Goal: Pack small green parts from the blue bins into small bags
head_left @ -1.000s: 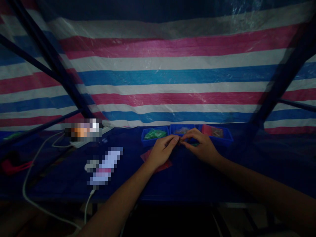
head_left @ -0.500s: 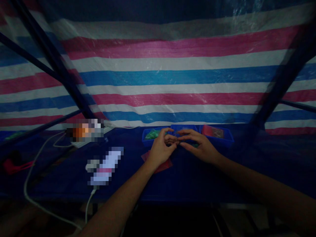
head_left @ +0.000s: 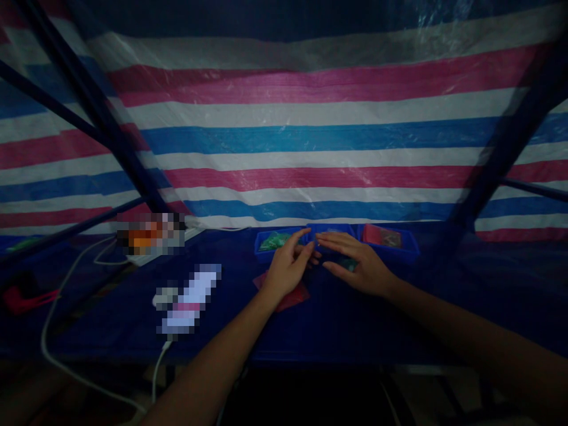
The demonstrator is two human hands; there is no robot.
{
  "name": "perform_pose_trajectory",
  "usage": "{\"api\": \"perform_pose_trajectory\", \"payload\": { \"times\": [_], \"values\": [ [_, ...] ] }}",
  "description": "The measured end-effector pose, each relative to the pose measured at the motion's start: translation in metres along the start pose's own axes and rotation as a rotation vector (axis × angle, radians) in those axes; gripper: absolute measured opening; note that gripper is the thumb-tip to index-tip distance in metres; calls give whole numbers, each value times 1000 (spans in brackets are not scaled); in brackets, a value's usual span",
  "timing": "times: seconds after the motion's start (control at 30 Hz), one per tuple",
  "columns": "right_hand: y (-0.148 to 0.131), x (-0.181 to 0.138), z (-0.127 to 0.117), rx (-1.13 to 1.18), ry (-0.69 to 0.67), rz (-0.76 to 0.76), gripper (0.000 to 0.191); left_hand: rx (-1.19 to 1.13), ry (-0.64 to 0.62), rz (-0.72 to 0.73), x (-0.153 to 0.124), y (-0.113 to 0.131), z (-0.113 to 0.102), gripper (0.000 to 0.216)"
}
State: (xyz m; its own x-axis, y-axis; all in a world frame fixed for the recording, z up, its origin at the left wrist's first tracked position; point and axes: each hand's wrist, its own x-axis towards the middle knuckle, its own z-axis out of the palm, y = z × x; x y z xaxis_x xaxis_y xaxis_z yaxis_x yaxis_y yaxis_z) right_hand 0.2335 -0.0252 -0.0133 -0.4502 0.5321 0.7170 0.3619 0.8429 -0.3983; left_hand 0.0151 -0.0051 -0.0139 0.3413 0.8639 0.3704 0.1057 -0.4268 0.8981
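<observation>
My left hand (head_left: pixel 286 267) hovers over a red plastic packet (head_left: pixel 290 299) that lies on the blue table. Its index finger stretches forward and the other fingers bend loosely, with nothing visible in them. Opposite it, my right hand (head_left: pixel 366 265) has its fingers stretched out and the thumb apart. A small gap separates the two hands. Partly under the right palm is a greenish piece (head_left: pixel 349 264), too dark to name. Just beyond the left fingers stands a blue bin with green pieces (head_left: pixel 274 239) in it. Another blue bin (head_left: pixel 410 245), beyond my right hand, holds a red packet (head_left: pixel 375 235).
Between those two bins sits a third blue bin (head_left: pixel 335 228). On the left are a blurred-out phone (head_left: pixel 193 299) with a white cable (head_left: pixel 156 373) and a power strip (head_left: pixel 142 257). A striped tarp (head_left: pixel 310 139) hangs behind, with dark metal posts on both sides.
My hands have drawn slightly apart; their fingertips were close together before. The left index finger has straightened forward. More of the greenish piece shows under the right hand.
</observation>
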Motion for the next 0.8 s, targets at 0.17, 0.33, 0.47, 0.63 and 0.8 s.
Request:
{"api": "perform_pose_trajectory", "payload": {
  "times": [0.17, 0.33, 0.47, 0.63, 0.8],
  "values": [
    [-5, -1, 2, -23, -139, -45, 57, -266, -8, -92, 5, -3, -1, 45],
    [-10, 1, 2, 8, -175, -19, 46, -304, 43, -104, 7, -7, -2, 42],
    [-11, -1, 1, 27, -170, -36, 25, -324, 54, -96, 7, -8, -3, 50],
    [-10, -1, 0, -2, 36, 5, 19, -318, 67, -75, 8, -10, -4, 52],
    [-7, 0, -2, -8, 83, 114, 40, -300, 57, -57, 8, -11, -4, 57]
  ]
}}
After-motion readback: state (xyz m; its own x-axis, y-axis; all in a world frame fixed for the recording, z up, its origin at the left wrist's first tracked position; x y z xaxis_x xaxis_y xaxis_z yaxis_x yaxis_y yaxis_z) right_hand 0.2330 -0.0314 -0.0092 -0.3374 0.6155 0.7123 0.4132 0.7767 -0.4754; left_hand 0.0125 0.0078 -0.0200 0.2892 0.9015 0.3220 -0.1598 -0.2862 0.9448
